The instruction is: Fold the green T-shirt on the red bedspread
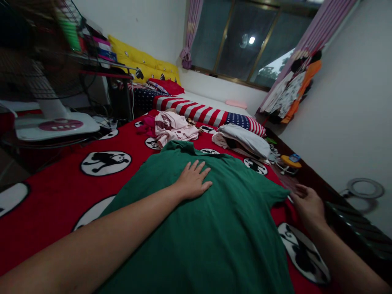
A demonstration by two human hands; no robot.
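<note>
The green shirt (214, 228) lies spread out over the red blanket (67, 192), its collar end away from the person and its body running down past the lower edge of the view. Shallow creases cross the cloth, and the sleeve on the right reaches out to a narrow tip.

The left hand (193, 179) rests palm down on the upper part of the shirt, its grip open and the fingers spread. The right hand (308, 202) is at the tip of that sleeve with its fingers curled; whether its grip is closed on the cloth cannot be told.

Around the shirt, the blanket shows white ovals with black figures. Just beyond the collar is a crumpled pink garment (174, 126), with a darker magenta cloth (147, 125) beside it. To the right of these lies a pile of folded clothes (243, 141), white and grey on top.

Further back, a stars-and-stripes cloth (196, 108) runs along the far side, with yellow cushions (143, 61) against the wall behind its left end. On the left, a white fan (58, 124) stands on its base. On the right, clothes (294, 92) hang by the purple curtain (318, 28), and a yellow stool (290, 162) holds a small blue object (295, 157).
</note>
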